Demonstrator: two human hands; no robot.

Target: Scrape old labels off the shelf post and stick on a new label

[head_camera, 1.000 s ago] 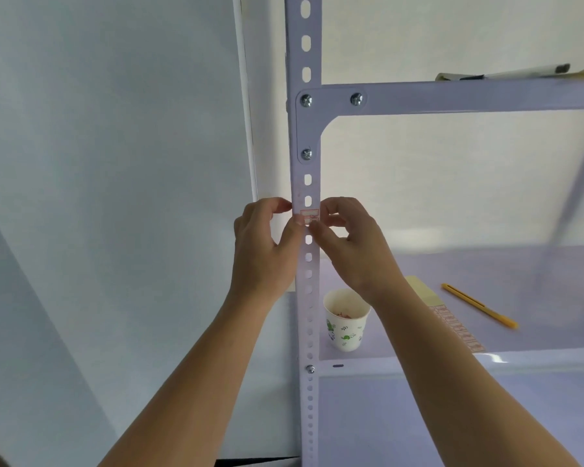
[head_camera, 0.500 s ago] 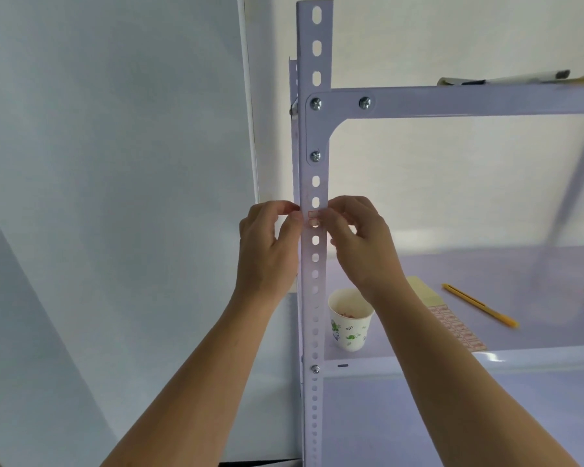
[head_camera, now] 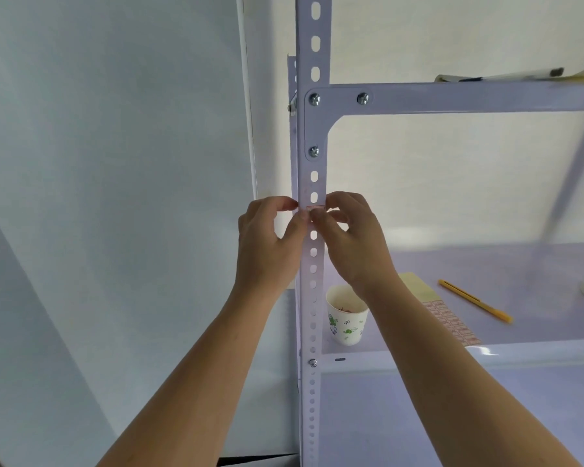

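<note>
Both hands were up at the post, one on each side of it, with the thumbs meeting on its front face. The left hand had its fingers curled round the post's outer edge and its thumb laid across the metal; the right hand was curled likewise, thumb pressing just beside the other. Between and just above the thumbs sat a small red-bordered label, flat against the post below a slot. Neither hand gripped anything loose; they were pinching and pressing on the label and post. I judged the sticking-on step to be in hand, with scraping seemingly done, as the metal above looked mostly bare. Next would call for rubbing the label's edges down firmly so no corner lifted, then letting go. On the shelf behind stood a paper cup, a sheet of labels and a yellow knife, well apart from the hands.
</note>
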